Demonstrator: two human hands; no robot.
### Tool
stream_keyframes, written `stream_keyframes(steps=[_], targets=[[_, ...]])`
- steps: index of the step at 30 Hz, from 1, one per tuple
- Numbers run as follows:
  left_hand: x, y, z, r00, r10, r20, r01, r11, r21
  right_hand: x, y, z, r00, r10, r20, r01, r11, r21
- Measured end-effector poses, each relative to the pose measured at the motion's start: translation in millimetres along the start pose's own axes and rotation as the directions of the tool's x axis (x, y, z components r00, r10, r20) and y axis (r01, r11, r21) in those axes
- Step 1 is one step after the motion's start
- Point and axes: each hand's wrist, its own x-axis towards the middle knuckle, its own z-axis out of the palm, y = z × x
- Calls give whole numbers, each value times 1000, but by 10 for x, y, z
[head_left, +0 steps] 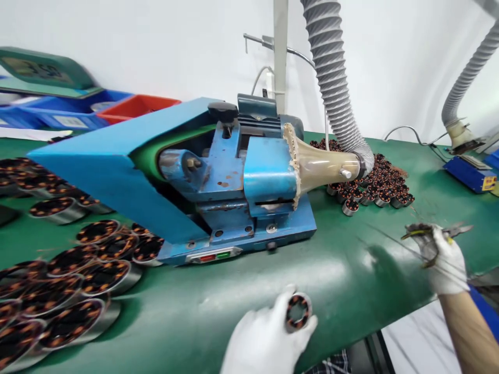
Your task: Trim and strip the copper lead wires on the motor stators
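left hand point(268, 337) fingers clamped on stator point(298, 311), bore turned up into view, at counter point(351, 270) edge | right hand point(444, 257) fingers closed round what looks like pliers point(458, 229), held clear of blue machine point(218, 176)

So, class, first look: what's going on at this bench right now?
A person in white gloves works at a green bench. The left hand holds a small copper-wound stator near the front edge; the right hand, off to the right, grips a small hand tool. A blue machine with a grey ribbed hose sits between piles of stators.
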Motion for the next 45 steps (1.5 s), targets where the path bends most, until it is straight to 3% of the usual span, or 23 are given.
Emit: stream_keyframes(steps=[3,6,8,10,12,14,18,22,25,30,33,37,39,41,45], targets=[[297,464,315,989,100,105,-84,986,-144,-388,-90,15,993,-55,102,75,977,-201],[414,622,492,955,276,106,-245,941,-234,-689,-133,18,921,-198,336,340,830,-443],[379,568,479,924,368,99,-335,908,-252,-799,-91,59,830,-228,508,509,681,-526],[300,449,393,906,415,88,-383,889,-252,-836,7,155,767,-171,619,599,537,-594],[214,318,288,901,428,65,-405,887,-222,-823,122,302,734,-98,672,647,399,-649],[145,205,206,904,427,29,-416,892,-177,-792,204,472,733,-62,678,655,334,-678],[77,75,116,904,425,-48,-428,897,-113,-769,167,748,751,-33,660,640,283,-714],[70,46,81,894,447,-16,-447,892,-71,-744,-37,948,735,6,678,655,250,-713],[70,36,96,884,467,-3,-467,883,-39,-611,-142,1192,709,52,703,673,248,-697],[40,14,123,884,467,-34,-468,881,-63,-368,-124,1566,709,154,688,649,237,-723],[19,22,106,896,433,-103,-443,891,-104,-383,-99,1450,656,190,731,693,232,-682],[25,37,94,887,444,-129,-458,880,-125,-436,-157,1124,541,185,820,787,233,-572],[34,34,104,880,460,-114,-473,871,-131,-422,-184,1137,507,132,852,817,242,-524],[39,30,115,877,464,-125,-478,869,-130,-389,-166,1338,498,50,865,831,258,-493],[29,30,104,877,463,-126,-477,871,-115,-264,-22,2019,490,-81,868,844,293,-449]])
